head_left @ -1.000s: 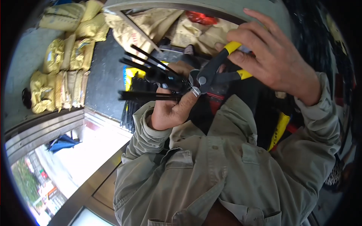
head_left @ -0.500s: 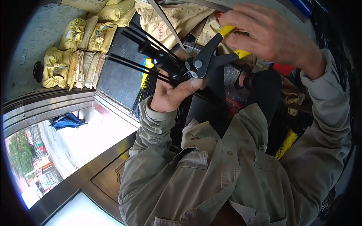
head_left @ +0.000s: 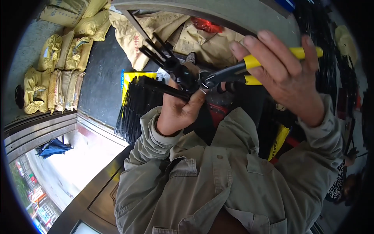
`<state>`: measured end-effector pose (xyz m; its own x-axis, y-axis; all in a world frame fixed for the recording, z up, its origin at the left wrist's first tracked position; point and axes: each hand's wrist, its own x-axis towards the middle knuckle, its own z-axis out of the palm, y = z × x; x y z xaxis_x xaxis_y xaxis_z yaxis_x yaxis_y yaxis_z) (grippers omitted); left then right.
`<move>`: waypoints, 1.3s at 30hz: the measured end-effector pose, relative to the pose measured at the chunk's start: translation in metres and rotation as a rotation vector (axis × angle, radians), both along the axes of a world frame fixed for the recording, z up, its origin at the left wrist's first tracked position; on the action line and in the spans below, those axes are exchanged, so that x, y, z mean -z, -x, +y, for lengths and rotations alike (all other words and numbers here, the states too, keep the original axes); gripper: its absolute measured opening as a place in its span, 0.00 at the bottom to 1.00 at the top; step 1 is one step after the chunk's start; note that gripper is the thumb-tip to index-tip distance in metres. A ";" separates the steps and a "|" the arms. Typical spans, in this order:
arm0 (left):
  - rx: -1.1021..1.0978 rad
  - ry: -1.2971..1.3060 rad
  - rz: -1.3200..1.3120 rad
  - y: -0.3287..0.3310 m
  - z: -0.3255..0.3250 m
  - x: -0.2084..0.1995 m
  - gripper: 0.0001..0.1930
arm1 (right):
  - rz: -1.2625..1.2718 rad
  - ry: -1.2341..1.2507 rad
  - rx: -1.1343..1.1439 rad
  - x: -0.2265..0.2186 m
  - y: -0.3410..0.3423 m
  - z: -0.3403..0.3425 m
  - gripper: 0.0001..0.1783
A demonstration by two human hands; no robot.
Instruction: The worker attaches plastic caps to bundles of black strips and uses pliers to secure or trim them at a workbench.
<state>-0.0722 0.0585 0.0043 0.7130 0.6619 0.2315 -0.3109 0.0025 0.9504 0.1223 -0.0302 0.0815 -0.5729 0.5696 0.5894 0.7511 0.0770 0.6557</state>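
Observation:
My left hand [head_left: 177, 115] is closed round a black tubular part [head_left: 178, 73] with several thin black rods sticking out toward the upper left and left. My right hand [head_left: 284, 74] grips black pincers [head_left: 229, 72] by their yellow handles, its fingers spread along them. At the side of the black part, close to my left thumb, the pincers' jaws meet a thin silvery wire [head_left: 203, 91]. What exactly the jaws bite on is too small to tell. My left fingers are partly hidden behind the part.
Left of my left forearm stands a bundle of thin black rods [head_left: 136, 103] beside a yellow bag [head_left: 134, 80]. Tied yellow sacks [head_left: 52, 85] line the left wall. Beige sacks [head_left: 152, 29] and a red bag [head_left: 207, 25] lie ahead. A blue umbrella [head_left: 54, 148] lies beyond the doorway.
The pincers have swung from pointing up right to nearly level, and their handles are closer together. My right hand has come lower and turned. The black part is tilted more upright.

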 end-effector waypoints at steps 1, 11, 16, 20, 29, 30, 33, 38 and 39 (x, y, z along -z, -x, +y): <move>0.005 -0.041 -0.010 -0.002 -0.001 0.004 0.17 | -0.010 0.004 0.002 0.005 0.002 -0.007 0.12; -0.078 -0.358 0.029 -0.018 -0.017 0.011 0.13 | 0.415 0.045 0.492 0.063 0.047 -0.063 0.15; 0.001 -0.355 0.063 -0.017 -0.022 0.013 0.14 | 0.614 0.304 0.329 0.028 0.033 -0.078 0.17; 0.050 -0.293 -0.006 -0.020 -0.032 0.006 0.16 | 0.742 0.945 0.204 -0.015 0.001 -0.095 0.23; 0.663 -0.400 -0.125 -0.021 -0.006 0.002 0.29 | 1.751 1.676 0.091 -0.011 0.001 -0.108 0.28; 0.663 -0.408 -0.123 -0.021 -0.006 0.004 0.29 | 1.840 1.714 0.080 -0.009 0.001 -0.105 0.28; 0.400 -0.456 -0.066 -0.017 -0.014 0.004 0.31 | 1.253 1.145 0.166 0.004 0.022 -0.118 0.30; 0.747 -0.309 -0.157 -0.018 -0.009 0.003 0.27 | 2.055 2.084 -0.014 0.010 -0.003 -0.117 0.31; 0.710 -0.322 -0.178 -0.018 -0.011 0.007 0.27 | 2.057 2.079 -0.012 0.004 0.000 -0.118 0.31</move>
<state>-0.0541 0.0473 -0.0027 0.8735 -0.0554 0.4837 -0.4849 -0.0094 0.8745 0.1226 -0.1481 0.0778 -0.4901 0.6599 -0.5694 0.0359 -0.6374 -0.7697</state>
